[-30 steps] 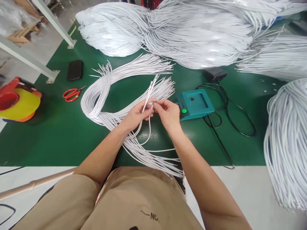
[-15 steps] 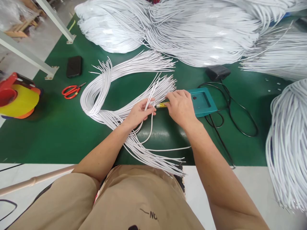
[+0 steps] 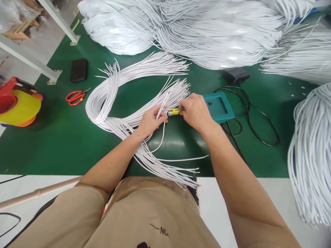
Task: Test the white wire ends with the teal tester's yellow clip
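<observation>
My left hand (image 3: 151, 120) is closed on a few thin white cables (image 3: 162, 106) pulled up out of a looped bundle of white cables (image 3: 103, 100) lying on the green table (image 3: 57, 137). My right hand (image 3: 195, 110) is closed on a small yellow piece (image 3: 173, 112) that meets the cable end at my left fingertips. The right hand lies over the near corner of a teal box (image 3: 219, 106). More cable ends fan out over the table's near edge (image 3: 181, 172).
Big heaps of white cables (image 3: 207, 31) fill the back of the table, and another hangs at the right (image 3: 312, 151). Red scissors (image 3: 76, 96) and a black phone (image 3: 79, 69) lie at left. A black adapter (image 3: 236, 75) with its cord (image 3: 258, 131) sits by the teal box. Red and yellow reels (image 3: 18, 106) stand far left.
My right hand moved right over the teal box, covering its green button, and now holds a yellow piece against the cable end. My left hand kept its grip.
</observation>
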`<action>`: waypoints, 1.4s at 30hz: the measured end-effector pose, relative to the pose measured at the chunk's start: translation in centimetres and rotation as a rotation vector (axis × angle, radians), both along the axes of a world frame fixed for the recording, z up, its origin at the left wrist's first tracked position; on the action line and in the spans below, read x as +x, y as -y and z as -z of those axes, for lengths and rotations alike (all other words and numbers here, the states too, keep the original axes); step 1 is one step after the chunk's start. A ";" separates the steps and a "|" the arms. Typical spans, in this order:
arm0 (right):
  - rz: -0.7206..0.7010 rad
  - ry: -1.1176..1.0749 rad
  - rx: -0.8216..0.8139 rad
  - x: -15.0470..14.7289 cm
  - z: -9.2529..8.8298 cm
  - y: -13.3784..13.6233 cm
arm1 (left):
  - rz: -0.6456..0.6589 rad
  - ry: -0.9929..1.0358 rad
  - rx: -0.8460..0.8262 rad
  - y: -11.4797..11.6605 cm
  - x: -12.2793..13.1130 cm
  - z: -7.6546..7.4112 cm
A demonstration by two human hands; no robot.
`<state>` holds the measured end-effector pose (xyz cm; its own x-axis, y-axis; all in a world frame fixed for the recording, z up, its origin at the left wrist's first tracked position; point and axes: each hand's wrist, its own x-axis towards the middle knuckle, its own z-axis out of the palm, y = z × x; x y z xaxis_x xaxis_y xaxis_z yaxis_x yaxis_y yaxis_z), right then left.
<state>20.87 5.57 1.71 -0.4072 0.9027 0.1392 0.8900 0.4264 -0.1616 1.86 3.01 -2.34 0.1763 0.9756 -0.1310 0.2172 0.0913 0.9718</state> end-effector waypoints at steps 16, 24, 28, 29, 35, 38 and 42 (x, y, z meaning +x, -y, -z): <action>0.329 -0.060 0.262 2.0 1.4 1.5 | 0.054 0.053 -0.077 0.0 -0.5 -0.1; 0.182 -0.150 0.185 -0.6 -0.4 3.6 | 0.047 0.140 -0.084 -0.2 -1.5 -0.3; -0.351 -0.171 0.012 -4.6 -1.3 7.3 | 0.074 0.254 -0.110 -0.3 -1.9 -0.5; -0.423 -0.122 0.024 -5.5 -1.3 8.1 | 0.081 0.269 -0.120 -0.2 -1.9 -0.7; -0.330 0.085 -0.252 -7.5 -1.4 11.5 | 0.043 0.296 -0.177 0.1 -2.0 -1.7; -0.207 0.028 -0.490 -6.9 -2.0 11.5 | 0.030 0.329 -0.212 0.1 -2.0 -1.8; 0.085 -0.496 -0.420 -4.5 -2.6 7.7 | 0.094 0.337 -0.254 0.1 -2.1 -1.7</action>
<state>16.33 -2.10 4.36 -0.3100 0.9474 -0.0794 0.6948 0.1687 -0.6991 -0.26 2.86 -0.62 0.3372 0.8974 -0.2847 -0.0892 0.3315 0.9392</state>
